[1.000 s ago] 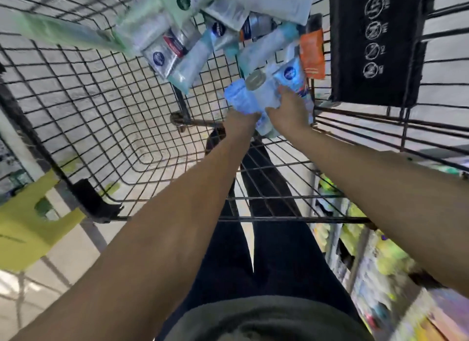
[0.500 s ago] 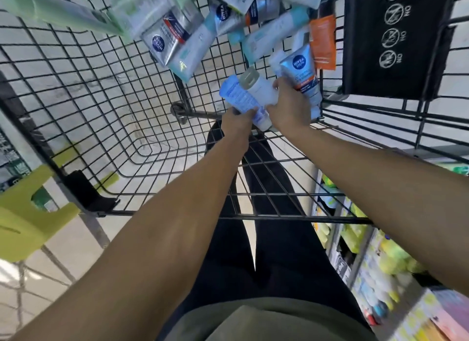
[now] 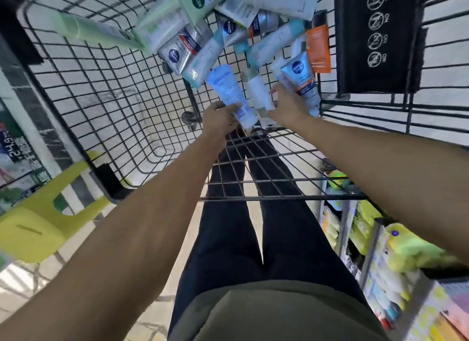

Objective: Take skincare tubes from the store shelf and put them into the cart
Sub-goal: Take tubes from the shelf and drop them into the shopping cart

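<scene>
Both hands reach into the wire cart [image 3: 106,92]. Left hand [image 3: 219,118] grips a blue tube [image 3: 229,92]; right hand [image 3: 288,107], fingers curled, holds a white tube [image 3: 258,92]. Beyond lies a heap of tubes [image 3: 228,26]. Store shelf [image 3: 380,264] stands near right; pale floor beneath.

I'm in a shop: a wire cart [image 3: 106,92], stocked product shelves [image 3: 375,269] alongside, a price sign [image 3: 12,147].

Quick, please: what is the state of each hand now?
Left hand: holding a blue tube.
Right hand: holding a white tube.
</scene>
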{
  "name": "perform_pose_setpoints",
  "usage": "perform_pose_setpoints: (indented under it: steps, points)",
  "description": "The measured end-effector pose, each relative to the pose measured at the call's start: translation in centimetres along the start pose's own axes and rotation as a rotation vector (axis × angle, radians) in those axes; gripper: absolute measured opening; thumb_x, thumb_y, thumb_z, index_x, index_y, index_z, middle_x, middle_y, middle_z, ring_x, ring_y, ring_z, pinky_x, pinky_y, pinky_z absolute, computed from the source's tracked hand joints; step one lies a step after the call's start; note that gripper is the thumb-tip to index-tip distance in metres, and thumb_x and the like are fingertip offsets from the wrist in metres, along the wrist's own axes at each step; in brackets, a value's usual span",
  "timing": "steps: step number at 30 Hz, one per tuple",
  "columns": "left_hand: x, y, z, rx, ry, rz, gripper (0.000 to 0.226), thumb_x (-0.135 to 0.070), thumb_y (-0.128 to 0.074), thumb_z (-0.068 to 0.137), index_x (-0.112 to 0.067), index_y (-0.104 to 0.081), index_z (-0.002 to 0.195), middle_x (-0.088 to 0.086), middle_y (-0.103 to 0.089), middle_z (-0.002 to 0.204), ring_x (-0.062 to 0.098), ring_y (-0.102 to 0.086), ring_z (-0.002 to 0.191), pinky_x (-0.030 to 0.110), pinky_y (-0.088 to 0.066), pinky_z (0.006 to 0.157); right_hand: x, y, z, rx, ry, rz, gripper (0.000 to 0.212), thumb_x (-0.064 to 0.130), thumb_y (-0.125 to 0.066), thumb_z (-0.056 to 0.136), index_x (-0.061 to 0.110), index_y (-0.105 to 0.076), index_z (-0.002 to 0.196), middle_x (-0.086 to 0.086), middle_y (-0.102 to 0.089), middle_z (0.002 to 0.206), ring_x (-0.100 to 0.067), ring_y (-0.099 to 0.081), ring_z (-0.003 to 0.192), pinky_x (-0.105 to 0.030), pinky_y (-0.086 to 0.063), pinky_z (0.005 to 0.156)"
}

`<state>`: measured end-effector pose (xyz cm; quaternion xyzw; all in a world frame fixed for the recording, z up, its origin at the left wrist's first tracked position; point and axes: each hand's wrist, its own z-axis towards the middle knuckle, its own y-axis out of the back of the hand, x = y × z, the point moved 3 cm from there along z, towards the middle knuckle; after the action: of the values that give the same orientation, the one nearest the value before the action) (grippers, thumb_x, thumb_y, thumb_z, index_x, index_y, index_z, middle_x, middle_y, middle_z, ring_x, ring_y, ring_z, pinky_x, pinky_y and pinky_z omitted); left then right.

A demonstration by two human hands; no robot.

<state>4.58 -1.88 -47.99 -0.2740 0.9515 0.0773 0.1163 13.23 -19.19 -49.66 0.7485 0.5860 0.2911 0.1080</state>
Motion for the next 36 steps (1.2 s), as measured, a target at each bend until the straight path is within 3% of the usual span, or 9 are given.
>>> perform_pose_setpoints:
  steps: [3, 7, 11, 14, 18, 22, 25, 29, 36]
  points:
    - [-0.6, 1.0, -0.8, 0.05, -0.006, 0.003, 0.025, -0.006, -0.076, 0.086, -0.007, -0.062, 0.107, 0.01, -0.076, 0.098, 0.026, -0.071, 0.08, 0.041, -0.061, 0.08, -0.1, -1.0, -0.6, 0.028, -0.051, 0.055, 0.065, 0.036, -0.08, 0.085, 0.011, -0.046, 0.135, -0.012, -0.061, 0.128, -0.031, -0.06, 0.113, -0.042, -0.051, 0.088]
    - [-0.3, 2.1, -0.8, 0.122, -0.019, 0.021, 0.02, -0.005, -0.071, 0.087, -0.01, -0.062, 0.104, 0.012, -0.074, 0.103, 0.026, -0.07, 0.085, 0.046, -0.06, 0.079, -0.3, -2.2, 0.1, -0.037, -0.1, 0.111, 0.064, 0.037, -0.081, 0.085, 0.011, -0.053, 0.136, -0.013, -0.065, 0.13, -0.033, -0.062, 0.116, -0.041, -0.051, 0.088]
    - [0.1, 2.3, -0.9, 0.197, -0.01, -0.078, 0.01, -0.004, -0.063, 0.092, -0.01, -0.062, 0.1, 0.011, -0.069, 0.096, 0.027, -0.065, 0.089, 0.05, -0.06, 0.085, -0.3, -2.5, 0.3, -0.035, -0.158, 0.264, 0.056, 0.034, -0.083, 0.083, 0.01, -0.064, 0.129, -0.008, -0.068, 0.118, -0.025, -0.064, 0.101, -0.034, -0.052, 0.08]
    - [-0.4, 2.5, -1.8, 0.233, 0.001, -0.156, 0.023, -0.006, -0.06, 0.094, -0.003, -0.06, 0.117, 0.014, -0.065, 0.105, 0.028, -0.062, 0.097, 0.05, -0.058, 0.091, 0.0, -1.1, -0.2, -0.033, -0.196, 0.444, 0.05, 0.024, -0.082, 0.082, 0.009, -0.067, 0.127, -0.009, -0.067, 0.113, -0.028, -0.066, 0.1, -0.046, -0.06, 0.085]
    - [-2.4, 2.3, -4.6, 0.243, 0.001, -0.278, 0.036, -0.003, -0.058, 0.091, 0.004, -0.055, 0.126, 0.016, -0.059, 0.108, 0.029, -0.057, 0.1, 0.045, -0.058, 0.082, 0.5, 3.1, -2.6, -0.118, -0.256, 0.79, 0.047, 0.013, -0.082, 0.081, 0.009, -0.068, 0.126, -0.005, -0.07, 0.116, -0.021, -0.071, 0.093, -0.03, -0.061, 0.062]
    - [-5.4, 2.0, -9.7, 0.293, -0.061, -0.333, 0.052, -0.007, -0.058, 0.089, 0.005, -0.047, 0.139, 0.015, -0.058, 0.107, 0.026, -0.06, 0.088, 0.039, -0.057, 0.073, 1.5, 8.1, -7.9, -0.154, -0.162, 0.964, 0.032, 0.009, -0.083, 0.081, 0.013, -0.07, 0.109, -0.005, -0.074, 0.109, -0.022, -0.073, 0.093, -0.028, -0.061, 0.065]
    - [-7.9, 1.6, -14.5, 0.35, -0.132, -0.353, 0.066, -0.009, -0.06, 0.082, 0.006, -0.043, 0.144, 0.016, -0.062, 0.101, 0.026, -0.062, 0.081, 0.036, -0.053, 0.067, 2.0, 11.3, -12.8, -0.134, -0.084, 1.052, 0.047, 0.013, -0.088, 0.074, 0.008, -0.071, 0.117, -0.011, -0.076, 0.109, -0.027, -0.074, 0.091, -0.033, -0.061, 0.069]
    - [-10.6, 1.5, -21.6, 0.425, -0.262, -0.356, 0.044, -0.013, -0.054, 0.086, 0.004, -0.051, 0.127, 0.016, -0.061, 0.096, 0.026, -0.059, 0.077, 0.037, -0.047, 0.068, 3.1, 15.7, -19.7, -0.162, 0.067, 1.242, 0.025, 0.0, -0.078, 0.08, 0.006, -0.071, 0.104, -0.01, -0.074, 0.091, -0.024, -0.072, 0.077, -0.029, -0.058, 0.062]
    - [-12.2, 1.8, -32.9, 0.572, -0.531, -0.153, 0.048, -0.033, -0.067, 0.095, -0.003, -0.053, 0.129, 0.008, -0.061, 0.097, 0.018, -0.057, 0.08, 0.03, -0.05, 0.064, 4.5, 20.9, -30.4, -0.334, 0.218, 1.466, 0.039, 0.006, -0.079, 0.085, 0.003, -0.066, 0.122, -0.013, -0.071, 0.116, -0.029, -0.072, 0.107, -0.041, -0.061, 0.088]
